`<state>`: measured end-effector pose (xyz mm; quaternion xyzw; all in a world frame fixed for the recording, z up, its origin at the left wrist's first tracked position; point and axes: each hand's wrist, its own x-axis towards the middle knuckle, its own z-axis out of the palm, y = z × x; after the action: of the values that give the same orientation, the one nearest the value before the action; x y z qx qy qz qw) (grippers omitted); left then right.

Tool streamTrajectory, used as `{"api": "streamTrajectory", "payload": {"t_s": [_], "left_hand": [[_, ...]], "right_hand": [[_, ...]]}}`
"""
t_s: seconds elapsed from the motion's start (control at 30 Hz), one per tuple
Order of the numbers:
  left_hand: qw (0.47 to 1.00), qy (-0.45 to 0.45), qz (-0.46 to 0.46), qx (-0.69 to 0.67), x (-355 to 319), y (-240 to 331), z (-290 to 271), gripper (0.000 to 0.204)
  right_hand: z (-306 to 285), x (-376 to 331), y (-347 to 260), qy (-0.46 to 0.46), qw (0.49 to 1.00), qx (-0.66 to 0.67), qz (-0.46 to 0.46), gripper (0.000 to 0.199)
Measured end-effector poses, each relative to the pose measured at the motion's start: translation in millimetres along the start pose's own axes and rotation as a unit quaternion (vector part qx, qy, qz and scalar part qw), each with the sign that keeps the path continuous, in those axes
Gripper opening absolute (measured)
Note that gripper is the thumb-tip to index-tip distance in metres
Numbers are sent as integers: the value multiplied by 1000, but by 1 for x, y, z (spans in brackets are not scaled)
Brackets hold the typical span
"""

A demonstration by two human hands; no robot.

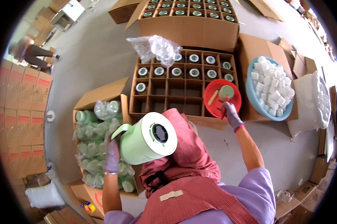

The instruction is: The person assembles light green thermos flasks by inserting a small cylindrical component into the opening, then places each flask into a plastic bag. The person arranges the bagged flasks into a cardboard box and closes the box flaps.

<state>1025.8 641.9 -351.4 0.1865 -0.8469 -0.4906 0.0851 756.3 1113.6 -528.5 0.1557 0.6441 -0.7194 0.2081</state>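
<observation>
My gloved left hand (112,156) grips a pale green jug (133,146) beside its handle. The jug is tilted over my lap, and its round white end with a black disc faces up. Most of that hand's fingers are hidden behind it. My gloved right hand (232,116) is closed at the near right rim of a red bowl (209,91), around a small red-and-dark tool (223,113) whose kind I cannot make out. Inside the bowl lie a round green piece (226,92) and a light-coloured stick (213,98).
A divided carton (168,103) holds several white-topped items under the bowl. Left, an open box (79,108) contains bagged green jugs (95,149). A blue basin (249,87) of white caps (271,84) stands right. Another filled carton (187,31) is beyond; a person (30,52) is far left.
</observation>
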Motion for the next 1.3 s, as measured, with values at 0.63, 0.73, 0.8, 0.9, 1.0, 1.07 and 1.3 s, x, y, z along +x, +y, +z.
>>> {"api": "streamTrajectory", "payload": {"t_s": [0.63,0.73,0.8,0.9,1.0,1.07,1.3], "left_hand": [[975,-212,-39,-48,25,67,-5,45],[970,-218,-63,-91,25,74,-2,46],[975,-212,-14,-67,23,78,0,46],[977,-214,13,10,23,66,-5,43],[933,-176,221,223,22,40,-9,38],[996,-38,35,-74,4,47,5,30],[968,108,213,84,-15,106,30,22]], "right_hand": [[212,-185,-187,-370,354,-353,-783,20],[211,-191,-185,-365,366,-361,-776,21],[209,-192,-182,-370,357,-377,-770,22],[213,-196,-184,-382,360,-371,-766,22],[211,-197,-174,-405,422,-398,-707,24],[202,-196,-152,-426,662,-362,-499,19],[176,-179,-133,-370,919,-94,99,30]]}}
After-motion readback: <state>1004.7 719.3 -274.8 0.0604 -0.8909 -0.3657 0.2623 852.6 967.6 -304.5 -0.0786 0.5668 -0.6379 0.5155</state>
